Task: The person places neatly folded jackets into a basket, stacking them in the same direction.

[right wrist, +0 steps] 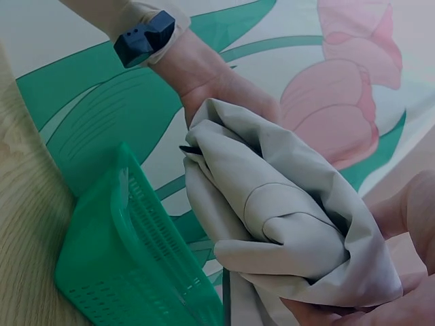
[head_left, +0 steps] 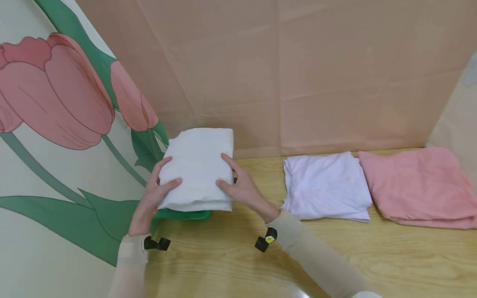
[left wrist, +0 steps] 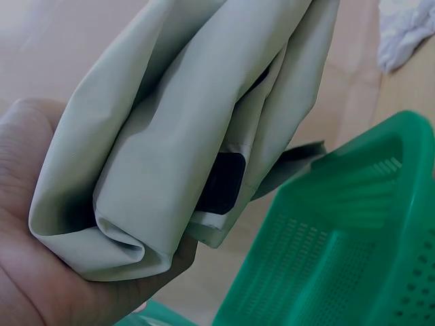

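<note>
A folded white cloth (head_left: pixel 197 167) is held up between both hands over a green plastic basket (head_left: pixel 188 215), hiding most of it in the head view. My left hand (head_left: pixel 153 192) grips the cloth's left edge, thumb on top. On the opposite edge, my right hand (head_left: pixel 244 186) holds it with thumb and fingers. From the left wrist, the cloth (left wrist: pixel 163 136) shows layered folds and a small black patch (left wrist: pixel 223 183), with the open basket (left wrist: pixel 408 136) beyond. The right wrist view shows the cloth (right wrist: pixel 292 217) above and beside the perforated basket (right wrist: pixel 95 251).
To the right on the wooden table (head_left: pixel 223 256) lie a folded pale lavender cloth (head_left: pixel 326 186) and a folded pink cloth (head_left: pixel 421 186), side by side. A tulip-printed panel (head_left: pixel 74 165) stands close on the left. A beige sheet (head_left: pixel 316 74) hangs behind.
</note>
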The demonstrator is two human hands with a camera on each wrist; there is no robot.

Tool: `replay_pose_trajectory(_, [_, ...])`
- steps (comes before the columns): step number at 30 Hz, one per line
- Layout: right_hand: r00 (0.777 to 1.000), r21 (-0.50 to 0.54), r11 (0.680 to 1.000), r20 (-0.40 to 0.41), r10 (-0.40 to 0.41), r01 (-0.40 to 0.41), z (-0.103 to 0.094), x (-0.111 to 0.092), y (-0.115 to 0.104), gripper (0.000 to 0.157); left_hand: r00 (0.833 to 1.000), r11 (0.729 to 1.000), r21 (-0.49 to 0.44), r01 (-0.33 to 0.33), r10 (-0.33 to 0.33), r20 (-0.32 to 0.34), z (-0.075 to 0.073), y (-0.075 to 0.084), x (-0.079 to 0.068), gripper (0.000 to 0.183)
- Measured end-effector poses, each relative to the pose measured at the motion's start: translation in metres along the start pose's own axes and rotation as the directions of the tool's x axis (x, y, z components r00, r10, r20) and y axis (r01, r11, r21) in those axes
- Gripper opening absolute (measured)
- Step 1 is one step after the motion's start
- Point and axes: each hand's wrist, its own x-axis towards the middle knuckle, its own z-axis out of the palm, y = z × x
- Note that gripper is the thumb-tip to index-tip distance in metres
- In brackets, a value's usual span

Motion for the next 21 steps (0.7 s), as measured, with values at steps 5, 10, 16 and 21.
replay_pose_trajectory(5, [1.0,-0.082,0.997,0.002,-0.005,0.006,0.008,0.009,-0.002,0.077,1.0,1.0,0.02,-0.003,0.002,0.011,-0.014,0.0,0.003,0.078])
replay_pose_trajectory(10, [0.999,-0.125,0.992,0.033,0.006,-0.002,0.016,0.018,-0.002,0.077,0.999,0.999,0.05,0.011,-0.013,0.04,-0.031,-0.003,0.008,0.075])
replay_pose_trajectory(16, [0.996,-0.094,0.994,0.071,0.063,-0.056,0.025,0.028,0.003,0.078,0.995,0.995,0.081,0.064,-0.069,0.072,-0.049,-0.007,0.017,0.073])
replay_pose_trajectory(21, [0.995,-0.081,0.995,0.076,0.064,-0.058,0.032,0.036,0.012,0.078,0.991,0.992,0.088,0.09,-0.098,0.088,-0.057,-0.013,0.024,0.075])
